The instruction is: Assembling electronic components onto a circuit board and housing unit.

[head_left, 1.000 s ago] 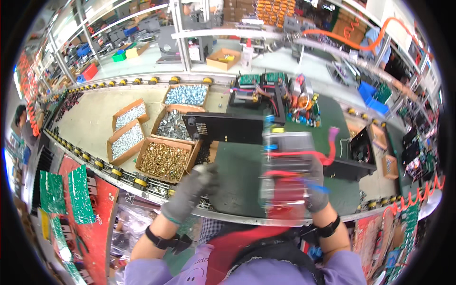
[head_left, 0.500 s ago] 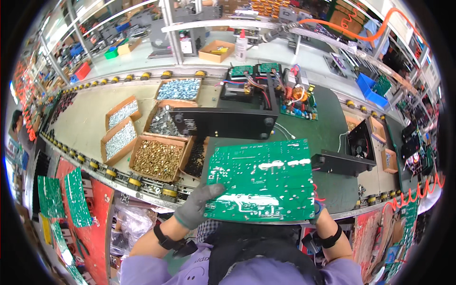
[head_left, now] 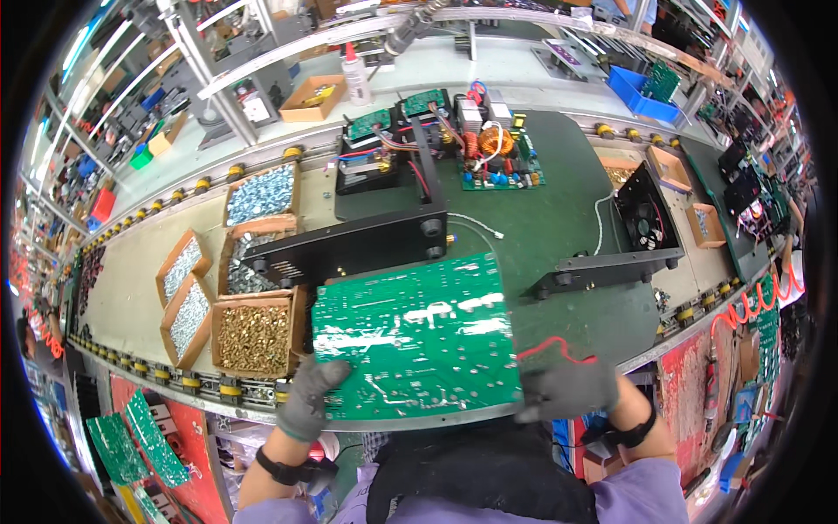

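Note:
A green circuit board [head_left: 419,341] is held tilted in front of me, its solder side showing. My left hand [head_left: 312,397], in a grey glove, grips its lower left edge with the thumb on the face and the fingers hidden beneath. At the board's lower right edge is my gloved right hand [head_left: 572,389], fingers drawn together and somewhat blurred; what they hold cannot be made out. A red wire [head_left: 559,346] runs from the board's right side toward that hand. Behind the board lies a black metal chassis panel [head_left: 358,243].
Open boxes of brass-coloured screws [head_left: 253,336] and silvery parts [head_left: 262,196] stand at left. A populated circuit board [head_left: 497,153] lies on the green mat [head_left: 576,205]. To the right is a black fan housing [head_left: 644,223]. A roller rail [head_left: 188,382] edges the bench.
The view has turned, shifting the bench leftward in it. My right hand has come out from behind the board to its right edge. My left hand still grips the board.

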Demonstrator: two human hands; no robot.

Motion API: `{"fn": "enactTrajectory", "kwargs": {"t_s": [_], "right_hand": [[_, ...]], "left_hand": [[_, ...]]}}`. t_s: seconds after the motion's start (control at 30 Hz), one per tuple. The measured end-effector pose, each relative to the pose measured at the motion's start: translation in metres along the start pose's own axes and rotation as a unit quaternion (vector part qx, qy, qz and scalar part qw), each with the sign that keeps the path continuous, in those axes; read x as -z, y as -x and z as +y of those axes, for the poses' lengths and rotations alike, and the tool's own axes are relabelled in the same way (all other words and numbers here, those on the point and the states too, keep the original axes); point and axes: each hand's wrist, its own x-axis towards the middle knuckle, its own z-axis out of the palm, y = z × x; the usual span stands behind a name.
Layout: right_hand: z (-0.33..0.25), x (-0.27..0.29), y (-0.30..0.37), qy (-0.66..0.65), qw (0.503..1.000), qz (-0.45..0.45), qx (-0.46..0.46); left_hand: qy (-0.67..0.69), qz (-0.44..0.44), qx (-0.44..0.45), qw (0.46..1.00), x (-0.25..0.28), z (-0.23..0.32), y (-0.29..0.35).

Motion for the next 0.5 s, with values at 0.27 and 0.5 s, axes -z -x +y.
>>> {"fn": "enactTrajectory", "kwargs": {"t_s": [0.27, 0.5], "right_hand": [[0.035, 0.077, 0.049, 0.370, 0.757, 0.532, -0.083], [0.082, 0.117, 0.016, 0.318, 0.838, 0.436, -0.082]], "left_hand": [[-0.137, 0.031, -0.044, 0.989, 0.017, 0.012, -0.016], [-0.234, 0.134, -0.115, 0.956, 0.031, 0.034, -0.009]]}}
